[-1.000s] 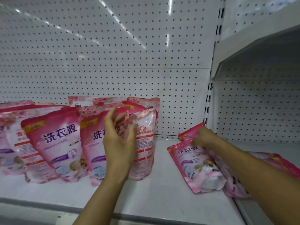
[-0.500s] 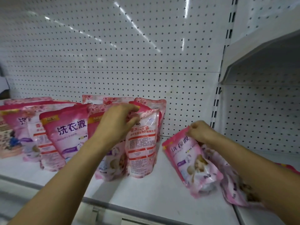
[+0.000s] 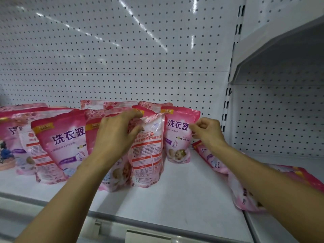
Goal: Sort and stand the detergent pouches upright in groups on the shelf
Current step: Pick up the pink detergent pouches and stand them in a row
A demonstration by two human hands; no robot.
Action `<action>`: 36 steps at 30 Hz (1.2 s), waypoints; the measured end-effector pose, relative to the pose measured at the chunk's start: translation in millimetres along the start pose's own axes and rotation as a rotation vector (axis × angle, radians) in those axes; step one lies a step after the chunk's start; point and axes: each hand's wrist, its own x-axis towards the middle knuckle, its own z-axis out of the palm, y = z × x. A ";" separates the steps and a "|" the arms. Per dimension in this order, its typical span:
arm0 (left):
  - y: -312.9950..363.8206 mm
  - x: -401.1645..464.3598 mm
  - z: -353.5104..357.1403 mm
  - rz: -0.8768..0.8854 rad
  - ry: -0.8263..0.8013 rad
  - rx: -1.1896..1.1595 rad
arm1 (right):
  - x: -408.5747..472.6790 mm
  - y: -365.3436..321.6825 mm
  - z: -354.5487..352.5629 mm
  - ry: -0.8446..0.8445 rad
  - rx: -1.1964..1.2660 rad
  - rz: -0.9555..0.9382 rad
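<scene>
Several pink detergent pouches stand in a row on the white shelf (image 3: 184, 193). My left hand (image 3: 117, 135) grips the top of a pouch turned back side out (image 3: 149, 155), in the front of the group. My right hand (image 3: 206, 132) pinches the right edge of a front-facing pink pouch (image 3: 177, 137), which stands upright just right of the group. Further pink pouches (image 3: 212, 160) lie flat on the shelf under and behind my right forearm. Another standing pouch (image 3: 64, 148) sits left of my left hand.
A white pegboard back wall (image 3: 122, 58) rises behind the pouches. A slotted upright (image 3: 228, 95) divides this bay from the bay on the right, where a higher shelf (image 3: 273, 55) juts out. The shelf's front rail (image 3: 133, 230) runs along the bottom.
My right hand has lifted a pouch from the lying pile and stood it upright beside the group. My left hand stays on the back-side-out pouch's top.
</scene>
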 end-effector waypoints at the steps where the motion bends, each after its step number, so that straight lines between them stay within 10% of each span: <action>1: -0.7 -0.8 2.1 -0.004 -0.003 -0.007 | 2.0 0.0 -8.7 -0.083 -0.014 0.008; 9: 13.6 -25.1 25.3 0.156 0.375 0.010 | 18.1 48.0 -80.0 -0.225 -0.781 0.388; 13: 43.3 -44.4 47.2 0.296 0.192 -0.269 | 15.4 48.3 -76.7 -0.289 -0.722 0.562; 22: 72.3 -62.5 98.9 -0.599 -0.739 -1.046 | -19.8 21.5 -76.1 -0.031 -0.205 0.464; 27: 96.8 -48.4 130.3 -0.961 -0.745 -1.501 | -69.1 -5.3 -83.4 0.051 0.098 0.298; 36: 117.9 -29.9 133.2 -0.946 -0.583 -1.698 | -133.4 -13.0 -93.0 -0.084 0.075 0.122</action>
